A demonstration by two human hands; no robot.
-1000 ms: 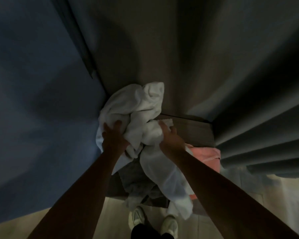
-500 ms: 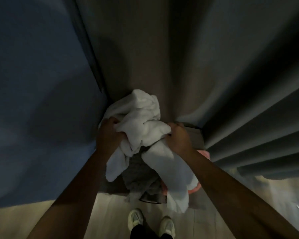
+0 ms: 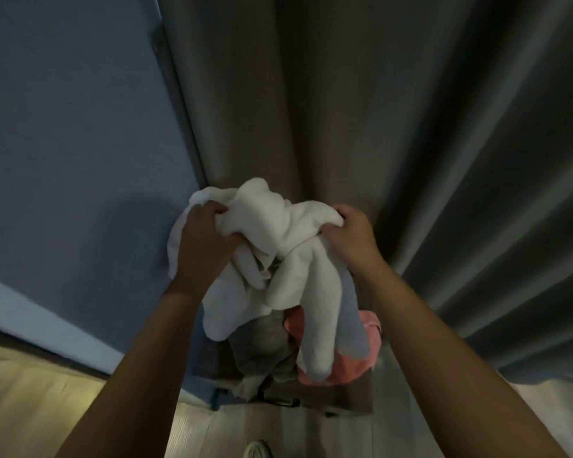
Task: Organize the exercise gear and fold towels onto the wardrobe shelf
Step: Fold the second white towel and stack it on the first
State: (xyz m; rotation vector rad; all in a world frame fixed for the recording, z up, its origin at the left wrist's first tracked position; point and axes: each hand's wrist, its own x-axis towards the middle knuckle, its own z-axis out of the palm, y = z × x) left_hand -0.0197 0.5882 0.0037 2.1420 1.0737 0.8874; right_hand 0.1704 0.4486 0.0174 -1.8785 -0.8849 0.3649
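Grey curtain (image 3: 411,160) and blue wall (image 3: 63,127) back the scene: your left hand (image 3: 202,239) and right hand (image 3: 351,236) each clench a bunched edge of the white towel (image 3: 272,233), grips set apart, likely to find corners for folding. It hangs crumpled above the grey towel (image 3: 262,345) and pink towel (image 3: 344,365) heaped below.

The crumpled white terry towel (image 3: 278,226) half-hides the pink cloth (image 3: 343,370) and grey cloth (image 3: 262,342) beneath; the near edge crops your pale shoe (image 3: 257,450).

Grey curtain (image 3: 444,160) right; blue wall (image 3: 63,143) left; pale wood floor (image 3: 30,408) below.
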